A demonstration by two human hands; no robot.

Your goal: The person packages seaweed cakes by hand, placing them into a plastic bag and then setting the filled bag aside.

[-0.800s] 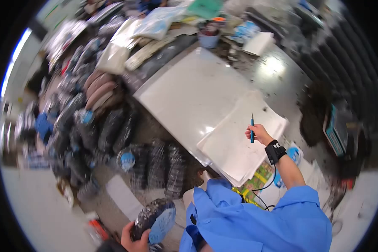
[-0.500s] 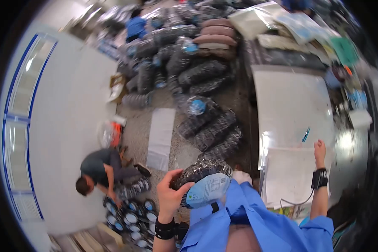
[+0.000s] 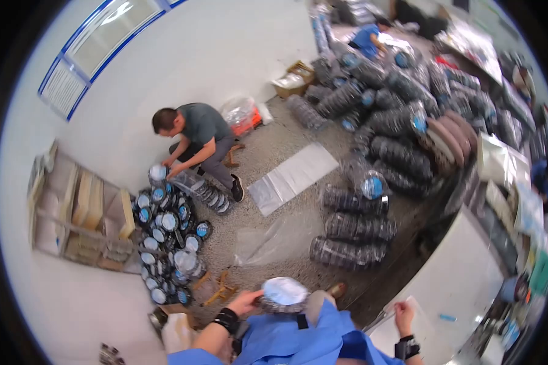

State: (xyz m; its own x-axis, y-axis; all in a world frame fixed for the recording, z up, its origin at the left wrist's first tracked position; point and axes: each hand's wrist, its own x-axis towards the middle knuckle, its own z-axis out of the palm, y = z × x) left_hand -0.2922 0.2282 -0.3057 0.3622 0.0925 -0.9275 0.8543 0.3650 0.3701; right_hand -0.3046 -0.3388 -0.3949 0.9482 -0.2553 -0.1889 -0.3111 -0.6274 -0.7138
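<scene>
My left hand (image 3: pixel 245 302) grips the edge of a round black bundle (image 3: pixel 284 308) wrapped in clear plastic, held in front of my blue shirt. On top of the bundle is a pale blue and white round label (image 3: pixel 284 291). My right hand (image 3: pixel 403 318) is over the edge of the white worktable (image 3: pixel 450 267), its fingers curled in with nothing visible in them. A small blue tool (image 3: pixel 448 317) lies on the tabletop to the right of that hand, too blurred to name.
A co-worker (image 3: pixel 198 131) crouches at the left, handling a plastic-wrapped roll (image 3: pixel 204 190) beside a heap of labelled round bundles (image 3: pixel 164 234). Clear plastic sheets (image 3: pixel 293 176) lie on the floor. Several wrapped black rolls (image 3: pixel 356 228) lie ahead, with a larger pile behind.
My view has swung left, towards the crouching co-worker and the heap. The bundle in my left hand has tipped so its label faces up. My right hand has moved nearer the table's edge.
</scene>
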